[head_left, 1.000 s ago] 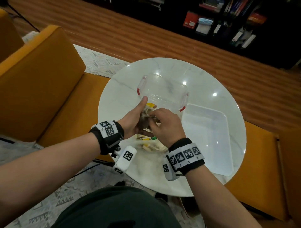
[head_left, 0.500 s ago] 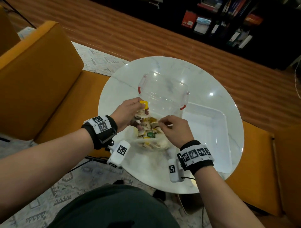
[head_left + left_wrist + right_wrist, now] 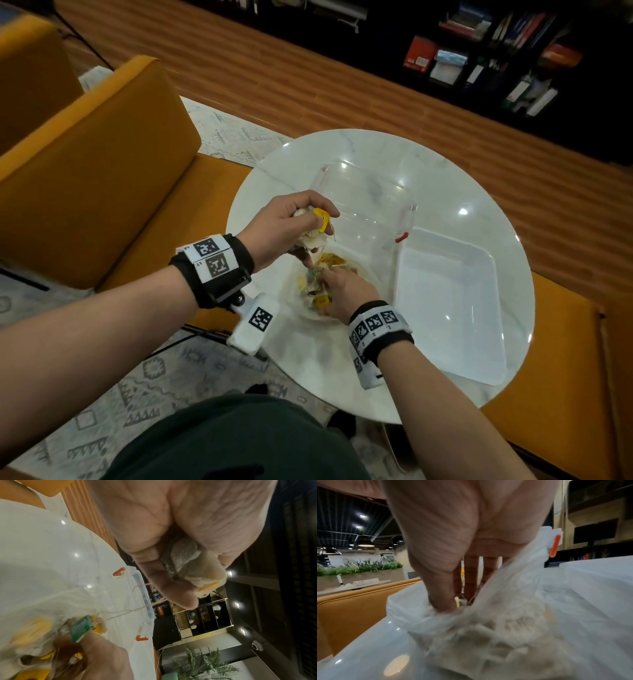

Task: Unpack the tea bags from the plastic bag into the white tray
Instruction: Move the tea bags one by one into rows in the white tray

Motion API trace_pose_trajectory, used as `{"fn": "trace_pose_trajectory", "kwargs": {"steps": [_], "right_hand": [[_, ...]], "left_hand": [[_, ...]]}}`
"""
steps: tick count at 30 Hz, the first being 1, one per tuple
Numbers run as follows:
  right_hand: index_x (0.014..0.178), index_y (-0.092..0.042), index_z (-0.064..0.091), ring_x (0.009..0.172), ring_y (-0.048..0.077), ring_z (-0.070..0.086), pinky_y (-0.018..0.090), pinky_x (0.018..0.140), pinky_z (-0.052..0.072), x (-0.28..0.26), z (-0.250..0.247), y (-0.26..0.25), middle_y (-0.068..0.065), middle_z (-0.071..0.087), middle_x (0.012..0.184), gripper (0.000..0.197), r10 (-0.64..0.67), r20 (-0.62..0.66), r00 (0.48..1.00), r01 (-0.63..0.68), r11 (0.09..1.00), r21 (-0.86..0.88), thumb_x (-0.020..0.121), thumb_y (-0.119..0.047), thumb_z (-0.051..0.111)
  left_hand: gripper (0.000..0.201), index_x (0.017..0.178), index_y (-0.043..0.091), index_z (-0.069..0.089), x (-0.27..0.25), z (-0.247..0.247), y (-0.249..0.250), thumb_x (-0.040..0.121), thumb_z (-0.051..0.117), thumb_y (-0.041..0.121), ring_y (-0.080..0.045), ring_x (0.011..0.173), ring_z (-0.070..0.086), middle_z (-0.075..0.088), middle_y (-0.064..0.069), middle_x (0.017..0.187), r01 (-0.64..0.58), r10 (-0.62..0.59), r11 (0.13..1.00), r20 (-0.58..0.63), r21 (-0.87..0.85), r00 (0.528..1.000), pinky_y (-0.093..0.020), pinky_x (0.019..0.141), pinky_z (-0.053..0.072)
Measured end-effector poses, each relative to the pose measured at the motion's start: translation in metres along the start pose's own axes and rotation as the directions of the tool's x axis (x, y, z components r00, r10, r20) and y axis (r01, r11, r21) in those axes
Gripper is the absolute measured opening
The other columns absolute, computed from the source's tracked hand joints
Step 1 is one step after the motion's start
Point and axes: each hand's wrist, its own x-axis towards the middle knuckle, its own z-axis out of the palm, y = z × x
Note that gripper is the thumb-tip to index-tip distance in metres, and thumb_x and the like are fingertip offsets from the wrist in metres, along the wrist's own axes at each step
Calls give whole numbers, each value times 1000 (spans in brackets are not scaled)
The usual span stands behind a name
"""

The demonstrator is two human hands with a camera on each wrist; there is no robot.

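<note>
Reaching down into the plastic bag (image 3: 359, 274), the right hand (image 3: 346, 294) is right in among the tea bags (image 3: 320, 291), fingers and thumb closing around a few paper tags; a green tag (image 3: 80, 628) sits pinched at its fingertips in the left wrist view, with thin strings trailing off it. From the right wrist view the thumb presses down at the crumpled mouth of the bag, the clear film bunched up around it. The bag itself lies on the round white marble table (image 3: 325, 359), near the person's edge, still holding a heap of pale tea bags with yellow tags.

Just above and to the left, the left hand (image 3: 291, 226) hovers clear of the bag, clenched around a small clump of tea bags, a yellow tag (image 3: 322, 219) poking out beside the thumb and a string hanging from it.

Beyond the hands stands a clear plastic storage box (image 3: 363, 202) with red clips, touching the far side of the bag. To its right lies the white tray (image 3: 445, 308), its near-left corner just beside the bag. I can't see a single tea bag in it.

Mustard-yellow armchairs (image 3: 96, 164) flank the table, a patterned rug (image 3: 137, 394) lies under it, and past the wooden floor a dark bookshelf (image 3: 479, 61) lines the far wall.
</note>
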Motion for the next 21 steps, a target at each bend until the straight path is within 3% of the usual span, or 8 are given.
{"fn": "trace_pose_trajectory", "kwargs": {"steps": [3, 7, 9, 12, 15, 21], "right_hand": [[117, -29, 60, 103, 27, 63, 39, 82, 56, 1, 1, 3, 1, 67, 109, 28, 10, -69, 998, -8, 1000, 19, 93, -17, 57], [109, -24, 65, 101, 26, 63, 42, 86, 56, 2, -3, 4, 2, 68, 109, 20, 14, -94, 996, -6, 996, 86, 94, -18, 53], [115, -22, 63, 105, 27, 61, 40, 88, 54, 3, -2, 5, 2, 63, 117, 26, -8, -145, 989, 23, 994, 105, 92, -15, 56], [135, -31, 54, 109, 26, 56, 39, 82, 55, 5, 7, 7, 0, 46, 133, 54, -112, -79, 991, 110, 993, -30, 88, -8, 66], [137, -34, 53, 105, 28, 60, 39, 73, 55, 8, 12, 7, 0, 38, 133, 48, -125, -75, 989, 113, 982, -150, 94, -18, 65], [125, -31, 65, 100, 28, 60, 38, 71, 53, 9, 5, 9, -1, 47, 117, 27, -139, -179, 974, 116, 984, -136, 101, -29, 53]], "left_hand": [[25, 106, 14, 72, 0, -2, 0, 99, 51, 1, -17, 68, 63, 69, -10, 91, -2, 2, 1000, -15, 8, 1000, -37, 55, 55], [24, 106, 15, 72, 0, -3, -2, 99, 53, 2, -17, 70, 64, 69, -9, 91, 1, 0, 1000, -19, 22, 1000, -36, 56, 55], [24, 106, 15, 72, 1, -2, -2, 99, 53, 2, -17, 70, 64, 70, -8, 90, 0, 0, 1000, -16, 20, 1000, -36, 55, 55], [23, 107, 15, 72, 1, 1, -1, 100, 53, 3, -20, 73, 64, 71, -6, 89, 0, 0, 1000, -5, 24, 1000, -37, 55, 56], [23, 106, 16, 72, 0, 5, 1, 100, 53, 3, -23, 75, 65, 71, -4, 87, -3, 3, 1000, 8, 24, 1000, -36, 54, 57], [24, 107, 17, 72, -3, 7, 4, 100, 53, 3, -22, 76, 66, 72, -5, 89, -21, 21, 999, -4, 38, 1000, -35, 53, 57]]}}
